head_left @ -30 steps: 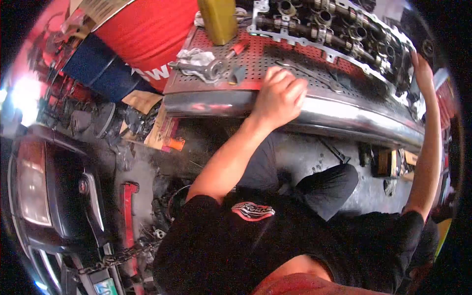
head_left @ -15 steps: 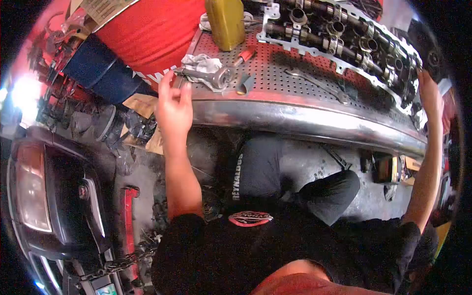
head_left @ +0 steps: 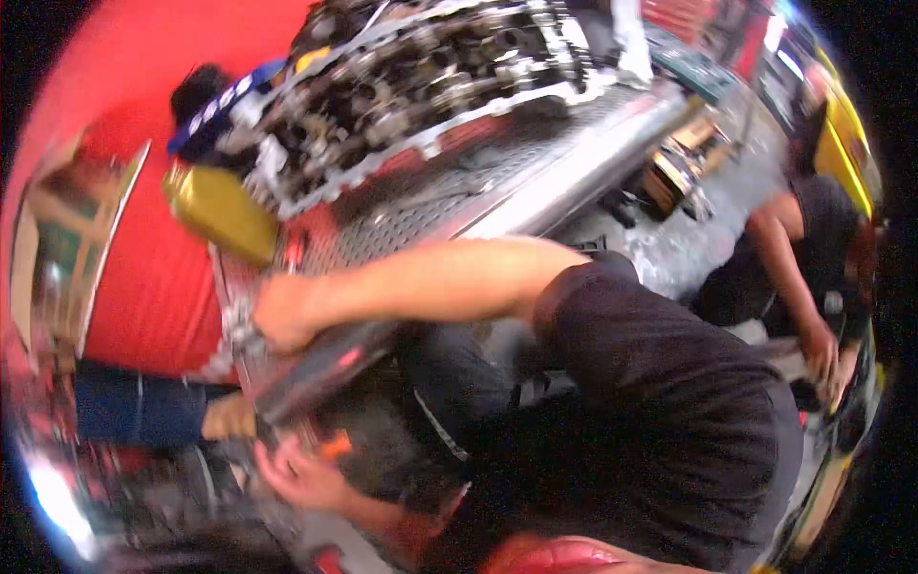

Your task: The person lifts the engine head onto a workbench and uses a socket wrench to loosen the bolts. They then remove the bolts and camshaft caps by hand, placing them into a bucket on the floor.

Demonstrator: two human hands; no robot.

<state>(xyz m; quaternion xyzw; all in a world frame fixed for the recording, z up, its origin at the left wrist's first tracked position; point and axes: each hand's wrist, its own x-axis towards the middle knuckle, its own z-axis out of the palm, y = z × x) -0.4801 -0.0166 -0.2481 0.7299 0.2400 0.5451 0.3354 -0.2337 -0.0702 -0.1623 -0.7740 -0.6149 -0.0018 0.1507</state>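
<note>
My right hand (head_left: 284, 312) reaches across the perforated bench top to its near left corner. Its fingers look curled beside the crumpled white rag (head_left: 237, 320); blur and the hand itself hide what is in them. Lower down, off the bench edge, my left hand (head_left: 304, 475) has its fingers apart and holds nothing I can see. A small orange object (head_left: 336, 444) shows just beside it. A red-handled tool (head_left: 295, 251) lies above my right forearm. Farther back rests a cylinder head (head_left: 402, 91) with its camshafts exposed.
A gold plastic jug (head_left: 222, 212) stands at the bench's left side. The rounded metal bench edge (head_left: 564, 177) runs diagonally. A blue drum (head_left: 143, 409) is at lower left. At right, another person (head_left: 784, 258) crouches with hands low. Boxes (head_left: 674, 172) sit on the floor.
The view has swung round. My right hand has left the right end of the cylinder head and crossed to the rag. My left hand has dropped from beside the rag to below the bench edge.
</note>
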